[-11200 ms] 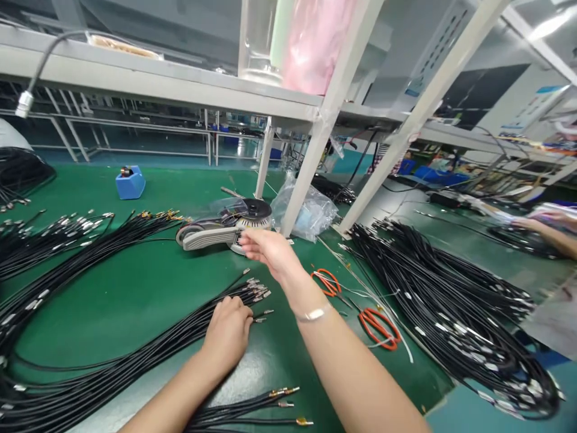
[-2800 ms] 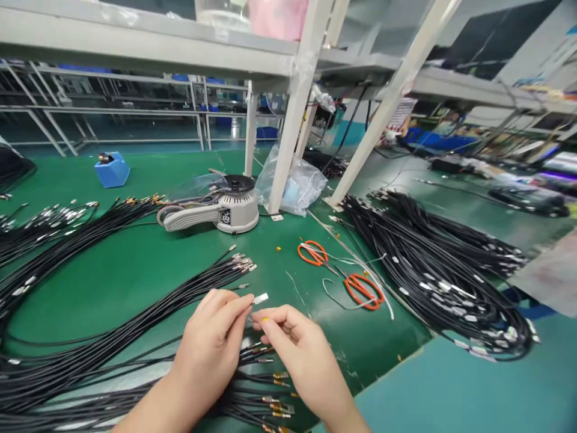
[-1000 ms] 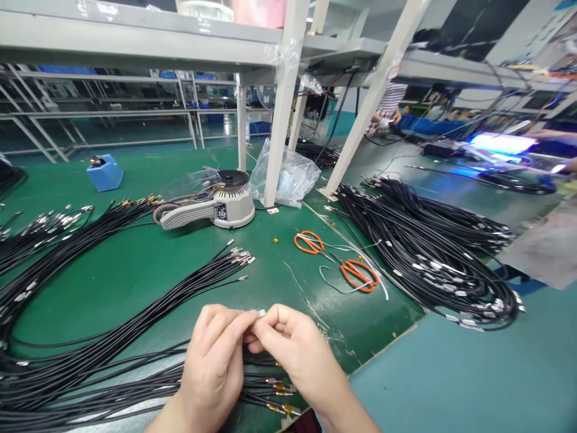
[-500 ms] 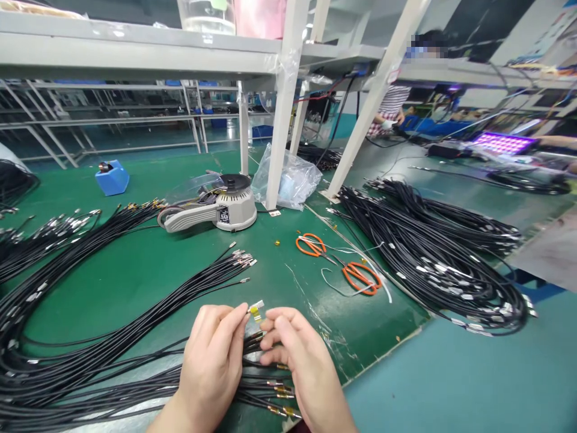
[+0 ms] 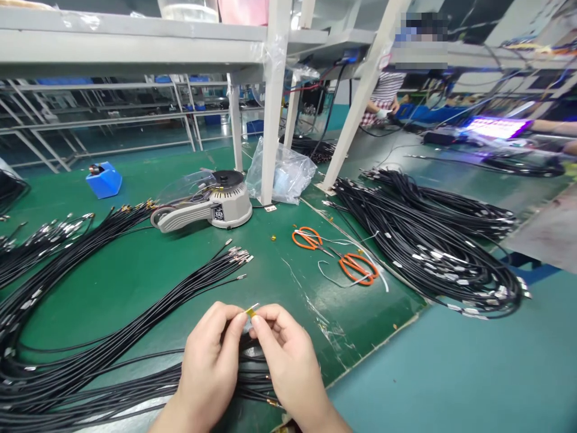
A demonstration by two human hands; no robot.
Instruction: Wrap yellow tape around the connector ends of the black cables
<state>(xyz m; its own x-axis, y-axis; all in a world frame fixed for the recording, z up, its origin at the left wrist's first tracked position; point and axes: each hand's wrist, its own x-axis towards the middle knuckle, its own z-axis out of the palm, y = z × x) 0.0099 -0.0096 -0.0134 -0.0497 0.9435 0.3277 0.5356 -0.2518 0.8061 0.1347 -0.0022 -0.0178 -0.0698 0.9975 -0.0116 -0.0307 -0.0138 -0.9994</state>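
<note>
The left hand (image 5: 211, 358) has thumb and forefinger closed in a pinch on a cable end (image 5: 255, 306), whose pale tip pokes out between the two hands. The right hand (image 5: 288, 355) meets it there, thumb and forefinger pressed together on a scrap of yellow tape (image 5: 250, 313), its other fingers curled in. The tape lies against the cable end; whether it goes all the way round cannot be told, so this one looks partly done.

Under and beside the hands runs the near bundle (image 5: 139, 385); a few of its tips show yellow, which suggests they are finished, but the right hand hides most. Just beyond, the middle bundle (image 5: 180, 300) ends in silvery tips with no yellow visible, so those seem left to do. The far-left bundle (image 5: 90, 240) shows yellowish tips and looks taped.

Farther out on the bench (image 5: 166, 264) stand the dispenser (image 5: 232, 207), with a plastic bag (image 5: 293, 174) to its right, orange scissors (image 5: 359, 268) nearer, and the right bundle (image 5: 406, 234) beyond them.
</note>
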